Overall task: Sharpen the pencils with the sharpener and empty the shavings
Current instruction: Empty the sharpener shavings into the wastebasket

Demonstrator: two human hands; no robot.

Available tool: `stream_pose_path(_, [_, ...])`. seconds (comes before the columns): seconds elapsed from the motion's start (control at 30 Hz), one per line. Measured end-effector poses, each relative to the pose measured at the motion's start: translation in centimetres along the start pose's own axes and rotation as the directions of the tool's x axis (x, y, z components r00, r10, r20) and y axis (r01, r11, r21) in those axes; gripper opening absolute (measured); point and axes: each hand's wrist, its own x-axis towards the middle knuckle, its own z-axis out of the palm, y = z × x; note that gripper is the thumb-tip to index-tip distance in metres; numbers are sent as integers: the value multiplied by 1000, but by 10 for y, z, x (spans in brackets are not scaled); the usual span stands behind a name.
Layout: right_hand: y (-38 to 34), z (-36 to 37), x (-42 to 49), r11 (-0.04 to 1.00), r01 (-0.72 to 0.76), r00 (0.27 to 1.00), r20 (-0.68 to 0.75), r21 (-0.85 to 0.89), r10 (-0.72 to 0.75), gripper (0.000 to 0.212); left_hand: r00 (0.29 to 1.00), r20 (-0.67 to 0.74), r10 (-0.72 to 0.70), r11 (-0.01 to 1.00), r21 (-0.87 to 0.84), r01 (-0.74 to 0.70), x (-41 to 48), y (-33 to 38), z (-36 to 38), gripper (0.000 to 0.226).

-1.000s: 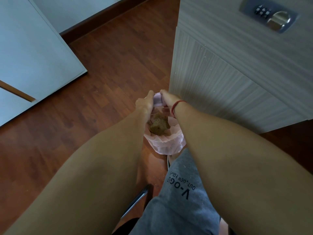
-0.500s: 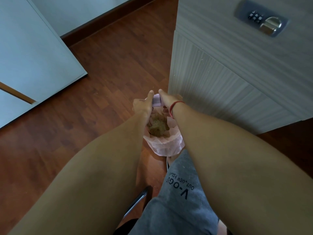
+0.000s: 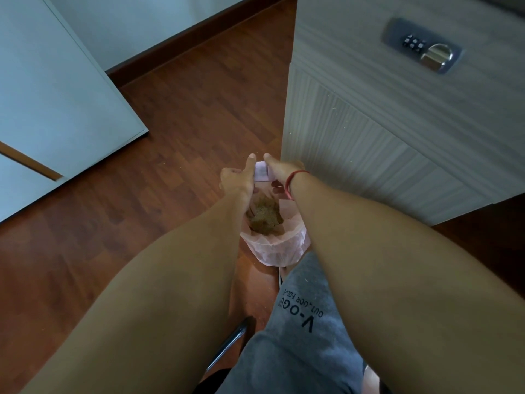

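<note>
This looks like a room in a home, likely a bedroom or study. The floor (image 3: 184, 109) is reddish-brown wood-look laminate, edged by a dark baseboard (image 3: 199, 38) under a plain pale wall (image 3: 142, 18). A white furniture panel (image 3: 56, 95) stands at the left. At the right stands a pale wood-grain cabinet (image 3: 383, 132) with a small metal combination lock (image 3: 423, 45). A small bin (image 3: 272, 248) with a pink plastic liner sits on the floor just beside the cabinet's corner. Grey printed shorts (image 3: 298, 336) and a dark chair frame (image 3: 227, 345) show a seated person in casual dress.
</note>
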Motion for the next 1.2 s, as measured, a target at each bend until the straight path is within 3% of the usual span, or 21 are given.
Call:
stream_pose_path(0.07, [-1,-1,-2,1000,-16,1000,-7,20,16,88,1000,32,-1,1000,27,0,0,1,0,49])
stream_pose_path(0.13, [-2,-2,-6,999,-24,999,-24,32,25,91,1000,30,9,1000,24,-10,-2,2,0,53])
stream_pose_path(0.23, [-1,-3,-7,999,33,999,7,11,-33,73,1000,4,0,999,47,0,0,1,1,56])
stream_pose_path(0.37, [0,-3,-2,1000,-1,1000,-4,-6,1,90,1000,25,9,998,68,-11,2,2,4,44])
stream_pose_path(0.47, [-2,-3,0,1000,7,1000,24,-21,-6,69,999,5,-36,999,28,36,2,1,6,48])
stream_pose_path(0.57, [0,-2,9,999,-20,999,-26,-42,19,86,995,46,-90,996,16,90,0,2,6,51])
stream_pose_path(0.77, [-3,-13,4,999,4,998,64,-51,-1,62,992,93,-86,996,32,84,-5,7,2,44])
stream_pose_path(0.93, [-12,-31,-22,994,85,953,297,-69,-61,34,987,161,-7,999,41,1,-18,8,-17,26])
stream_pose_path(1.07, [-34,-37,-50,962,244,939,277,-126,-202,40,981,163,108,994,2,-110,-41,24,-35,22])
stream_pose_path(1.2, [-63,-54,-107,914,400,900,218,-68,-378,55,936,165,311,950,-69,-304,-81,65,-55,19])
